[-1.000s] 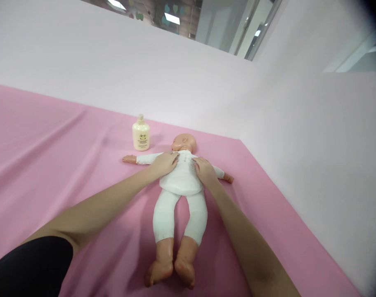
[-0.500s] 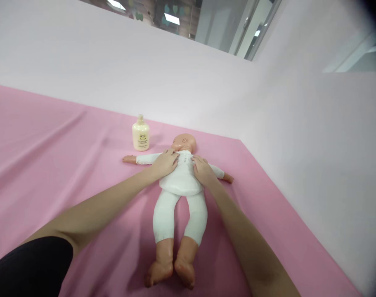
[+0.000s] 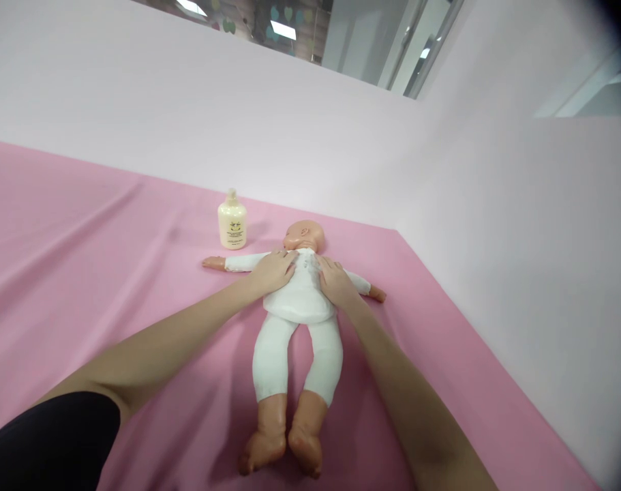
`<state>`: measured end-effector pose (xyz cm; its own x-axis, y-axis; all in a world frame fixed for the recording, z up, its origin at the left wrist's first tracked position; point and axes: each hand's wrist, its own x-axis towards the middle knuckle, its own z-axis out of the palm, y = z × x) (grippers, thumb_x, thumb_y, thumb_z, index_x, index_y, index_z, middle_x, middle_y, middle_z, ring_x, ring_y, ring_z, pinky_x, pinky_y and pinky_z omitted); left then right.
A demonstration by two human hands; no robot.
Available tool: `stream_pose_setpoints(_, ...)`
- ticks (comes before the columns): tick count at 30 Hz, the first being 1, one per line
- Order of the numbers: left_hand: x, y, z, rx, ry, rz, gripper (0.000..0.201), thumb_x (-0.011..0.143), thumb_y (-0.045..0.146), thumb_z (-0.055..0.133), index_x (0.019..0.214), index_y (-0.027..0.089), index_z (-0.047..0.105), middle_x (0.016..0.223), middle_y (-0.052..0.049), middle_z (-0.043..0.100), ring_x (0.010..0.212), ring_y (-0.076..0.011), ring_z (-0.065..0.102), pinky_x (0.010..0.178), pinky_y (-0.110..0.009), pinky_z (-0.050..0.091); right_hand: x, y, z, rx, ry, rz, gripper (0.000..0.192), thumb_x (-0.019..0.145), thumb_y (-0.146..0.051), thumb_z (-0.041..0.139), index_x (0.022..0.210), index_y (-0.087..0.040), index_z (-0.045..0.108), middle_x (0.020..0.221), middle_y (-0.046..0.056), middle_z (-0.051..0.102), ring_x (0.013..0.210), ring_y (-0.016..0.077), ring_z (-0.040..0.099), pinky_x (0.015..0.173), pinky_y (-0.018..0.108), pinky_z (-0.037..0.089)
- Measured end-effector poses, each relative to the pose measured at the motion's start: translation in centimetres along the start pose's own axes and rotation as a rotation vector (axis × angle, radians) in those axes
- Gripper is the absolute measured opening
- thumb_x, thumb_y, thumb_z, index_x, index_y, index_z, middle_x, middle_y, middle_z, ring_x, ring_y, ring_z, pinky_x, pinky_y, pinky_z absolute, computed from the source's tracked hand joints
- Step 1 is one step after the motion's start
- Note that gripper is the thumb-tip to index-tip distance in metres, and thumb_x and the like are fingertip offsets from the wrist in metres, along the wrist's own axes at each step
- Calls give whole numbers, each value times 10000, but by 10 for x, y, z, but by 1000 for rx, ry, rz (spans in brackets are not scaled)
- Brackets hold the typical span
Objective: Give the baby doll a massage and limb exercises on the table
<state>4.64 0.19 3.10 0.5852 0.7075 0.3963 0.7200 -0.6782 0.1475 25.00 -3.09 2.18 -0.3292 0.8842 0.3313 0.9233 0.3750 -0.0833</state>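
Note:
A baby doll [image 3: 303, 300] with a white cloth body lies on its back, arms stretched out to the sides and feet toward me. Its bare head is turned to the left. My left hand [image 3: 275, 271] rests with fingers laid out on the left side of the doll's chest, near the shoulder. On the opposite side of the chest lies my right hand [image 3: 335, 281], its fingers also extended flat on the cloth. Neither hand grasps anything. My palms hide parts of the doll's shoulders and upper arms.
A pale yellow lotion bottle [image 3: 232, 221] stands upright beyond the doll's left-lying arm. Beneath everything spreads a pink sheet [image 3: 110, 273] with some creases. White walls [image 3: 290, 136] border it at the back and right, with a window [image 3: 361, 41] above.
My left hand's fingers have shifted very slightly toward the middle of the doll's chest. The doll and the bottle stay in place.

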Motion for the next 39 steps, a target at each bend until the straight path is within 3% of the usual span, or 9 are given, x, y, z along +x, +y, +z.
stream_pose_setpoints(16,0,-1,2,17,-24,5,414,936,313,338,1292,144,464,1197,-113,576,1063,-255,527,948,-393,380,0,2,1,9,-37,-20,551,841,-70,292,1384,-106,369,1432,98,407,1245,232,396,1017,396,333)
stream_pose_setpoints(39,1,1,1,17,-34,5,387,928,294,351,1251,143,500,1156,-126,584,998,-262,527,902,-412,394,2,6,4,25,-66,-30,541,829,-68,308,1360,-118,403,1402,90,451,1244,208,409,1019,378,332)
